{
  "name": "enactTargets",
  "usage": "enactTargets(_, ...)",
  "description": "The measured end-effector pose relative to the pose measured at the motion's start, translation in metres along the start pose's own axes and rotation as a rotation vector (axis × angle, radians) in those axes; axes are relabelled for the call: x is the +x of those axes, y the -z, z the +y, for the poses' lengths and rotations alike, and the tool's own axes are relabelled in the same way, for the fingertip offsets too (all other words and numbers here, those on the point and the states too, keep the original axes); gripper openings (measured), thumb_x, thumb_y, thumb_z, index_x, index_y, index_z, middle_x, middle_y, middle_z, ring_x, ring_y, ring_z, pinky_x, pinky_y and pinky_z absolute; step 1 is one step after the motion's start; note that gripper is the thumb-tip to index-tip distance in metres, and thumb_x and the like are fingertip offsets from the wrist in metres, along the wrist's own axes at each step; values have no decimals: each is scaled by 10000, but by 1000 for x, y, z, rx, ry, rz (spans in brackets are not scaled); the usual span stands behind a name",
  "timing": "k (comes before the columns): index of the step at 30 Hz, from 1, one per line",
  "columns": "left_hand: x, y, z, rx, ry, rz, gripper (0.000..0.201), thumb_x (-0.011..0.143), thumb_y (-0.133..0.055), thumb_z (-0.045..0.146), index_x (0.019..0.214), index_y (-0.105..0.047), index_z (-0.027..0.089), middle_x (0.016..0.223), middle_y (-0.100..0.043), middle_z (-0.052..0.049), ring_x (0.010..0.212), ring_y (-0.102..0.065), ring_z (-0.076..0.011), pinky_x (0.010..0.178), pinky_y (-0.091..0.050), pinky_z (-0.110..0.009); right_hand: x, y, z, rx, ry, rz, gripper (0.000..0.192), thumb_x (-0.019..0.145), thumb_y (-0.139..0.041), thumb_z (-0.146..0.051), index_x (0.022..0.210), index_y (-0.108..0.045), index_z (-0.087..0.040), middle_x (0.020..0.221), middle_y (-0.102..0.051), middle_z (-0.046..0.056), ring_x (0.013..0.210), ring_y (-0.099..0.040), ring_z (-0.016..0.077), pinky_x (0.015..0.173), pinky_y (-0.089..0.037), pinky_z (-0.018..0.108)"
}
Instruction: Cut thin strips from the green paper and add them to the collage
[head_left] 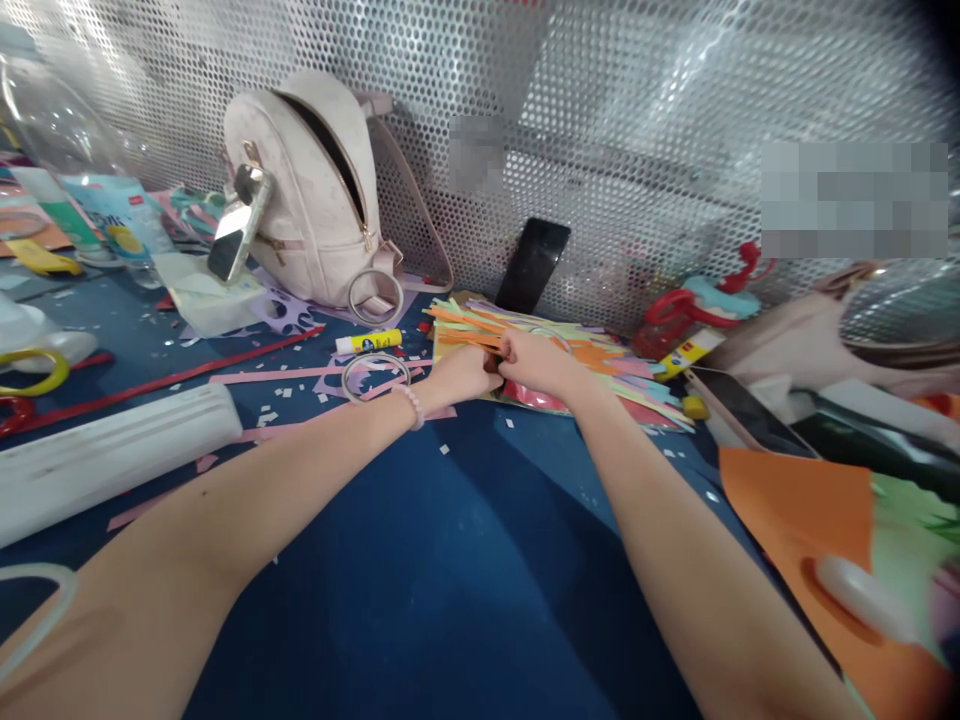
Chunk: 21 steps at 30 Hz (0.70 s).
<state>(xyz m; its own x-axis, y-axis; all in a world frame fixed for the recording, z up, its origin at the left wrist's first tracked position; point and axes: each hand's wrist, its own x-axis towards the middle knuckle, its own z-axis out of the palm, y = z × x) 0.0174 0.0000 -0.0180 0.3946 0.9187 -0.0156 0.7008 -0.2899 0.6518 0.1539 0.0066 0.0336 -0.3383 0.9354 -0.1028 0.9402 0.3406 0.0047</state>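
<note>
Both my arms reach forward over the blue table. My left hand, with a bead bracelet on the wrist, and my right hand meet at a pile of coloured paper strips. Between the two hands a small dark red piece is pinched; I cannot tell what it is. A pink sheet lies under the right hand.
A pink backpack leans on the perforated metal wall. Nearby are a glue stick, a tape ring, a black phone, a white roll, red scissors and an orange sheet at right.
</note>
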Motion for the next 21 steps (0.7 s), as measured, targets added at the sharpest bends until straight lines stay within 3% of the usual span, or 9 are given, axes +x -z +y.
enactTargets(4,2,3,2,-52,50,27,273,944,-598,362,1077,-613,124,1027,-631,-61,875,-631,-187,766,-561,-358,-2,2,-2,-15,-35,14,277,941,-579,-362,1124,-612,-157,1101,-640,70,942,-632,186,818,-543,391)
enactTargets(12,-3,28,0,-191,98,49,292,950,-583,377,1108,-612,134,1084,-624,-66,925,-627,-208,797,-558,-373,-1,1,0,24,-32,47,303,940,-582,-357,1166,-598,-156,1145,-627,79,976,-629,198,832,-543,407)
enactTargets(21,3,29,-7,-282,135,10,259,948,-599,333,1103,-600,126,1030,-628,-66,848,-631,-168,736,-567,-337,-1,-2,-3,47,-15,33,325,937,-586,-357,1194,-587,-158,1174,-618,84,996,-626,206,843,-542,419)
